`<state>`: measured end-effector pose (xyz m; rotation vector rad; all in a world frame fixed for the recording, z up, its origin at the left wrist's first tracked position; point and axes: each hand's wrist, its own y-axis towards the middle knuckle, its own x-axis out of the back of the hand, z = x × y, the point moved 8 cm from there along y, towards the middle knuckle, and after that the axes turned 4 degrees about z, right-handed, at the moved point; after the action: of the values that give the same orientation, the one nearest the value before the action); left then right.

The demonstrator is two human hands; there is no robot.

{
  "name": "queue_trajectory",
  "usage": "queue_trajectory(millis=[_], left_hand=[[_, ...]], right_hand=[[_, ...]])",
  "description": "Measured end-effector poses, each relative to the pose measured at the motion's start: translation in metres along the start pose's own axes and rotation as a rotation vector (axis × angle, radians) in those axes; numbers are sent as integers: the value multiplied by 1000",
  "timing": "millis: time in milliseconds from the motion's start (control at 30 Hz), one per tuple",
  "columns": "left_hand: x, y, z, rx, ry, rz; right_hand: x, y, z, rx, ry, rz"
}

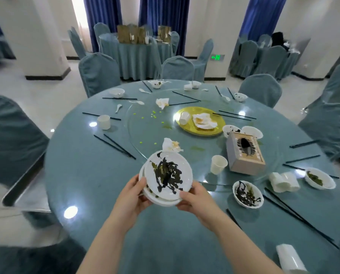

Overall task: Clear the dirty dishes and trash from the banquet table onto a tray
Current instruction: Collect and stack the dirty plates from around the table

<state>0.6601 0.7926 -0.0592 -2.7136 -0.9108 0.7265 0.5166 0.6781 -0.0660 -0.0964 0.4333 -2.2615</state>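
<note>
Both bare forearms reach forward over the near edge of the round tabletop (98, 186) draped in blue-grey cloth. The left hand (132, 194) curls its fingers round the left rim of a small stack of white plates smeared with dark sauce and green scraps (168, 176), and the right hand (194, 196) grips the lower right rim with the thumb on top. The stack is tilted toward the person and held above the cloth, just in front of the glass turntable (145, 123).

On the turntable lie a round yellow-gold platter (187, 129) bearing a tipped white paper cup (184, 118) and a stained napkin, scattered green peas, an upright white paper cup (218, 164) and a grey-and-tan tissue box (245, 154). A dirty white bowl streaked with dark sauce (247, 194) sits to the right, with black chopsticks (115, 144) spread round the rim.

Chairs in blue-grey covers (99, 73) ring the table; blue curtains hang behind. A green exit sign (217, 57) glows on the far wall, its writing too small to read.
</note>
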Motion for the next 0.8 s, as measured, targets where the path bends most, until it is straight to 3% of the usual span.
queue_trajectory(millis=[333,567,800], left_hand=[[60,-8,-2,-7,54,-248],[99,-24,17,20,-31,-459],[147,-42,46,48,-160,-655]], right_hand=[[-53,62,-17,-32,-40,201],[-81,90,-53,-227,43,254],[-90,116,-74,-213,-241,227]])
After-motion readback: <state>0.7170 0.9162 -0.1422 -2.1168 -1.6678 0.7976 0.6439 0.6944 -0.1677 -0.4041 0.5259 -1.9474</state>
